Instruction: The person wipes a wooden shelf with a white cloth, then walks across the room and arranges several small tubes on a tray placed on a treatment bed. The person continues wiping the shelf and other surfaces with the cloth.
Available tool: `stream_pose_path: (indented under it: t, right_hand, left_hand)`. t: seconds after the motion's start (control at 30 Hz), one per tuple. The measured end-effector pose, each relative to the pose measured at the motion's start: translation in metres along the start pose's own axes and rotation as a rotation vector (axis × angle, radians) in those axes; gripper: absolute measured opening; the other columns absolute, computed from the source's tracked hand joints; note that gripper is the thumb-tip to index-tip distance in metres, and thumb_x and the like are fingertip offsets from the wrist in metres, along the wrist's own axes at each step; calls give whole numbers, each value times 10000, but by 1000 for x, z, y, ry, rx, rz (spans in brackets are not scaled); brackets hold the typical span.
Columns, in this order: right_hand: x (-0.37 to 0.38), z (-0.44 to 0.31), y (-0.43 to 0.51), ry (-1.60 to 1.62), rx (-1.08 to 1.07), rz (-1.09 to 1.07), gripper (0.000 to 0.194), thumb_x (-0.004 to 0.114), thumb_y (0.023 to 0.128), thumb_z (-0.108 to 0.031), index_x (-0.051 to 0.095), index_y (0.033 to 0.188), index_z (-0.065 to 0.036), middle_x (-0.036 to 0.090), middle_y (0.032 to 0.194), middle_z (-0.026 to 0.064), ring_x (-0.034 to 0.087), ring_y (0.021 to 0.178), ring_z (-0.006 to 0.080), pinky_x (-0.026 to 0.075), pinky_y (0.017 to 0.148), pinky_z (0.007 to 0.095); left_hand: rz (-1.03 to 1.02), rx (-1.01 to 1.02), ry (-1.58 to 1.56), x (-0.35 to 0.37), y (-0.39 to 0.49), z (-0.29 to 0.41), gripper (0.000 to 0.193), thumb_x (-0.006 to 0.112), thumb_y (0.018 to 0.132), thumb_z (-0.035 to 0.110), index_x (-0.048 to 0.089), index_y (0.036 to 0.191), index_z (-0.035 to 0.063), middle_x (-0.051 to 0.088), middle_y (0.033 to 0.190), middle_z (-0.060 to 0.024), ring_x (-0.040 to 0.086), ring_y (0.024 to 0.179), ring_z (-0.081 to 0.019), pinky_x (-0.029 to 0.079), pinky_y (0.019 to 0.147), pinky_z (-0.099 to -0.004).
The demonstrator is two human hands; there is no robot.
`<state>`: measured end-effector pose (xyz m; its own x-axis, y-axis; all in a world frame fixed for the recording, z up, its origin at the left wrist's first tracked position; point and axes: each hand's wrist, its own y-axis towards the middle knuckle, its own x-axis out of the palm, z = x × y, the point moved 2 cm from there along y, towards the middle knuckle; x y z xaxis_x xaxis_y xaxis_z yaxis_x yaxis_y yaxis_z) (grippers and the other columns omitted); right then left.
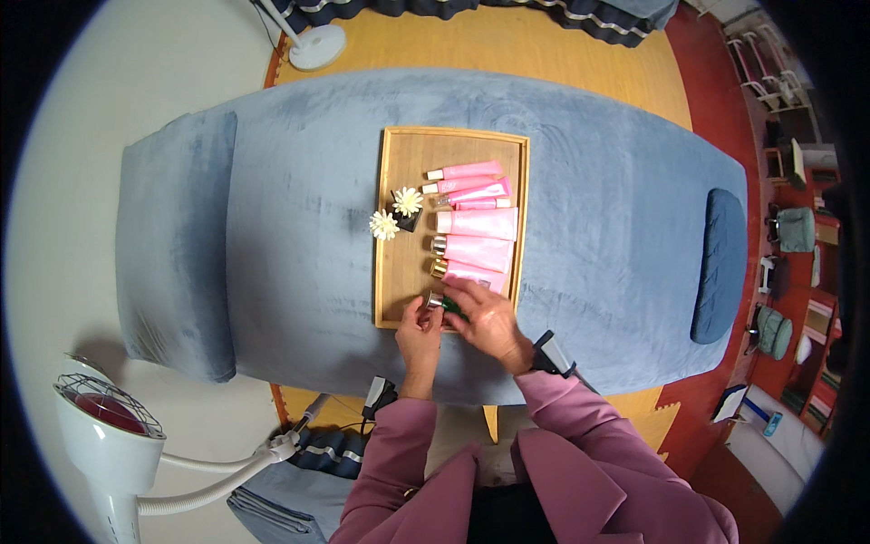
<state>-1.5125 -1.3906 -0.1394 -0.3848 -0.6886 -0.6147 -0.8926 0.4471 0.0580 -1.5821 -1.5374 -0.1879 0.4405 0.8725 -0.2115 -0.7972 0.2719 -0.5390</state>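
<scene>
A wooden tray (380, 272) lies on a blue velvety bed cover. My right hand (491, 323) has its fingers around a small dark green container (453, 309) near the tray's front edge. At the container's silver cap (435, 299) are the fingertips of my left hand (418, 343); whether they grip it I cannot tell. Just beyond my right fingers is a pink tube with a gold cap (439, 268), partly covered by them. Further back lie a pink tube with a silver cap (476, 251), a larger pink tube with a white cap (479, 223) and several slimmer pink tubes (469, 170).
White artificial flowers (408, 201) in a black holder stand at the tray's left. The bed (612, 204) carries a folded blanket (177, 251) at left and a dark blue cushion (717, 265) at right. A caged heat lamp (112, 421) on a bent arm stands lower left.
</scene>
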Motion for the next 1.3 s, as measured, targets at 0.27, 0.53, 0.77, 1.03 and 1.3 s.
stream_pose_path:
  t: [0.27, 0.53, 0.77, 1.03, 1.3]
  right_hand:
    - [-42, 62, 89, -301, -61, 142, 465, 620, 861, -103, 585, 1325, -85, 545, 1395, 137, 457, 1334, 359, 393, 1110, 447]
    - [-13, 84, 113, -520, -125, -3, 521, 447, 1013, -384, 427, 1488, -172, 389, 1546, 87, 301, 1456, 311, 198, 1200, 509]
    - [-10, 88, 102, -605, -12, 36, 578, 478, 998, -429, 384, 1516, -193, 327, 1585, 84, 275, 1463, 316, 207, 1182, 527]
    - [-10, 91, 103, -536, -44, 32, 625, 454, 993, -483, 370, 1525, -166, 280, 1605, 111, 228, 1489, 319, 158, 1206, 525]
    - [-14, 89, 102, -516, -40, 9, 685, 483, 972, -504, 344, 1535, -139, 248, 1617, 130, 199, 1502, 326, 142, 1209, 533]
  left_hand:
    - [-12, 265, 711, -12, -18, 20, 556, 752, 827, 189, 552, 1337, 96, 670, 1036, -90, 666, 829, -271, 533, 730, -412]
    - [-274, 687, 998, -1, -17, 29, 499, 692, 845, 125, 584, 1329, 185, 557, 1010, -69, 626, 924, -276, 543, 761, -407]
    - [-227, 706, 1000, 23, -16, 14, 393, 682, 834, 142, 622, 1222, 157, 547, 931, -74, 621, 899, -264, 536, 712, -404]
    - [-388, 896, 1161, 30, -5, 38, 723, 703, 853, 303, 404, 1500, 180, 348, 1563, -78, 287, 1456, -313, 226, 1174, -538]
    - [-495, 882, 1203, 34, 9, 46, 807, 709, 847, 418, 351, 1529, 176, 252, 1605, -159, 195, 1493, -376, 170, 1184, -569]
